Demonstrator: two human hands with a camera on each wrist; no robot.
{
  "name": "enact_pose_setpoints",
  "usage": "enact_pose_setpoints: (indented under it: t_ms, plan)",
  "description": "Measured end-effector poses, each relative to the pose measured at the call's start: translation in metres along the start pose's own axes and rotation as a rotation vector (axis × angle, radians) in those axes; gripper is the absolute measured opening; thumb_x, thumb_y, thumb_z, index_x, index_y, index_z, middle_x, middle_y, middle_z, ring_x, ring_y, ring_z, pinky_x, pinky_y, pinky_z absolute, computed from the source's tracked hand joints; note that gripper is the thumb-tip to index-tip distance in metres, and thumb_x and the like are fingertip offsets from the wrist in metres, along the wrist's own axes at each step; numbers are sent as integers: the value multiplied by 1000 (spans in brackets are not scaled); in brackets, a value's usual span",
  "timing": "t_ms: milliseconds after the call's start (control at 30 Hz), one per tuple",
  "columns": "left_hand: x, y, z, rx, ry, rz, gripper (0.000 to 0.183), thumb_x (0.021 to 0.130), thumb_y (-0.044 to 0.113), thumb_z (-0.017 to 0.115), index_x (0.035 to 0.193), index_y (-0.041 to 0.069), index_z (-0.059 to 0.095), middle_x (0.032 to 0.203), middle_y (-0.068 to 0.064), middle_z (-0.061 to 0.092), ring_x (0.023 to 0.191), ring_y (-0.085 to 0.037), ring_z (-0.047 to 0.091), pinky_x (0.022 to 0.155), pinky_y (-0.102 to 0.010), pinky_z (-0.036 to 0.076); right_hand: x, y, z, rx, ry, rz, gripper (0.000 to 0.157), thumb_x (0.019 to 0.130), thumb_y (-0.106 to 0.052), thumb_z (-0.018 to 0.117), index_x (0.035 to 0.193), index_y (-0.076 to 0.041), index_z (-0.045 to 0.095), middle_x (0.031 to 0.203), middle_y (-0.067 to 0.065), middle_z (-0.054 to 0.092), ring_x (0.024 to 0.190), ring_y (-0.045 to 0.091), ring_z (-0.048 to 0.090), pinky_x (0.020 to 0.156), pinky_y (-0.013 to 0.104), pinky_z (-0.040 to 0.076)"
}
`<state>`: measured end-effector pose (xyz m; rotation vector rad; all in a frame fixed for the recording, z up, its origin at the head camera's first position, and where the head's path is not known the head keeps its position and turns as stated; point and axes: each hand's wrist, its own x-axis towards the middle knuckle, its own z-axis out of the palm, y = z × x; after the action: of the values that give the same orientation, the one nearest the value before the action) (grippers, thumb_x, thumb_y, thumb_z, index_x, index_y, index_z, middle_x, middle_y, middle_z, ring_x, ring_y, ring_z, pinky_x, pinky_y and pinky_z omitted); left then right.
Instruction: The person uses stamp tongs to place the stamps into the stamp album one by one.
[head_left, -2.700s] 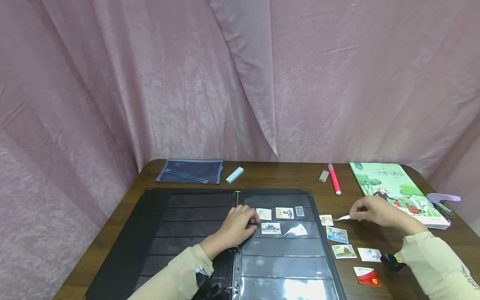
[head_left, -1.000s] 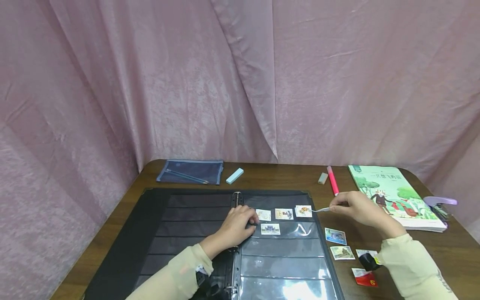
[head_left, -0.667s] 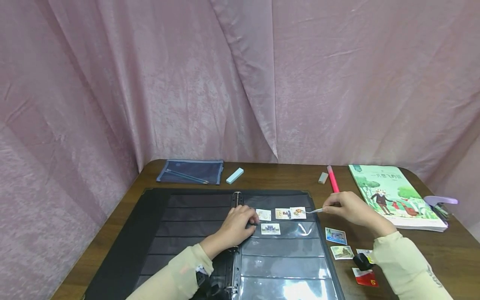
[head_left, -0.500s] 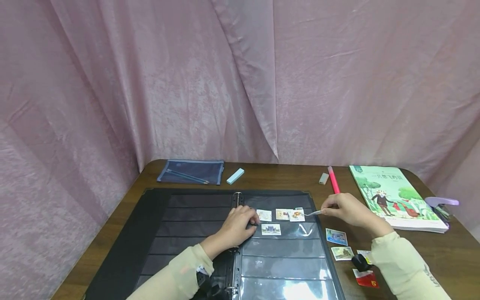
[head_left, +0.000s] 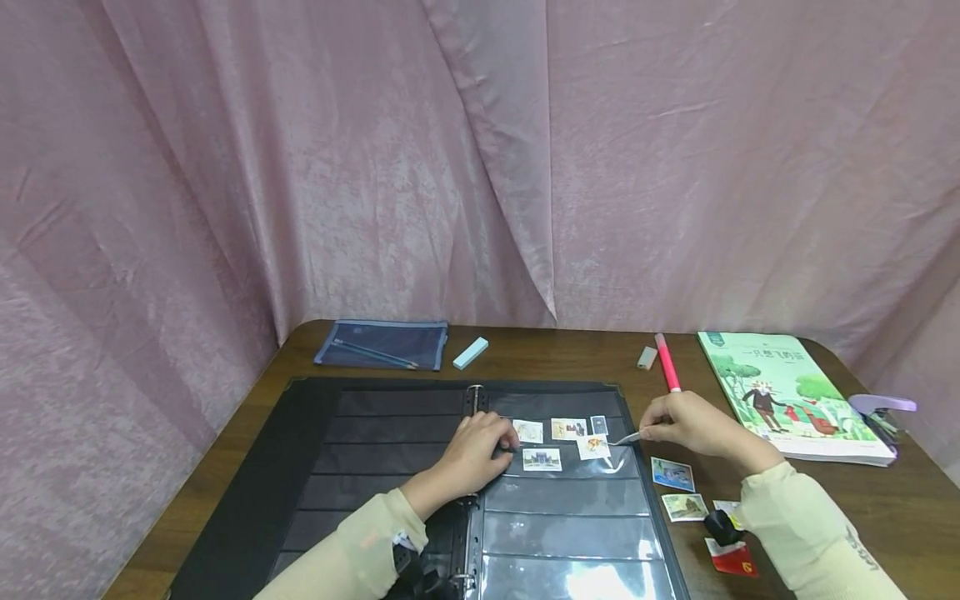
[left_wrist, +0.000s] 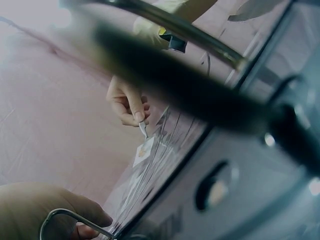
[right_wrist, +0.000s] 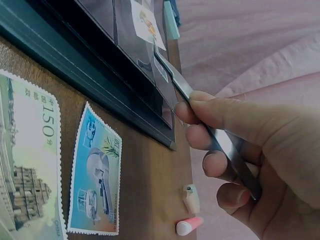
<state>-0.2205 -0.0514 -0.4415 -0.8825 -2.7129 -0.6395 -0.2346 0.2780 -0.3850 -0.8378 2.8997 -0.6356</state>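
Observation:
My right hand (head_left: 678, 425) pinches metal tweezers (right_wrist: 222, 142) between thumb and fingers. Their tips hold a white-edged stamp (head_left: 593, 447) with an orange picture, over the second row of the album's right page. My left hand (head_left: 474, 454) rests on the open black stamp album (head_left: 322, 417) by the ring binding. Pockets near it carry a pale stamp (head_left: 529, 431), a stamp with figures (head_left: 568, 429), a small dark stamp (head_left: 598, 425) and a building stamp (head_left: 542, 459). The left fingertips are partly hidden in the left wrist view.
Right of the album lie a blue stamp (head_left: 672, 473), a green tower stamp (head_left: 684, 507), a red stamp (head_left: 733, 560) and a partly covered one (head_left: 727, 510). Behind are a pink marker (head_left: 667, 362), erasers (head_left: 470, 352), a mesh pouch (head_left: 382, 343), a book (head_left: 795, 392) and purple-handled scissors (head_left: 883, 403).
The right hand has carried the stamp by tweezers from the table leftward over the album, first across the top row, then down to the second row. The left hand has stayed put.

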Motion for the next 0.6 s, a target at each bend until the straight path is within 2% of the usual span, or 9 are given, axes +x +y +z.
enact_pose_setpoints:
  t_ms: [367,600]
  plan:
    - [0,2,-2,5,-3,0,13,74,18,68,82,22,59,77,10,50,77,-6,41,75,-26,32,2,1,-8,30,-85,14,5,79,-19,66,76,-16,67,70,-9,61,61,1,47,57,19,41]
    - [1,1,-1,10,1,0,12,75,19,68,82,23,59,77,10,50,77,-6,42,75,-25,32,0,0,-16,-9,-62,39,3,78,-16,66,75,-14,68,66,-9,60,57,1,44,54,19,38]
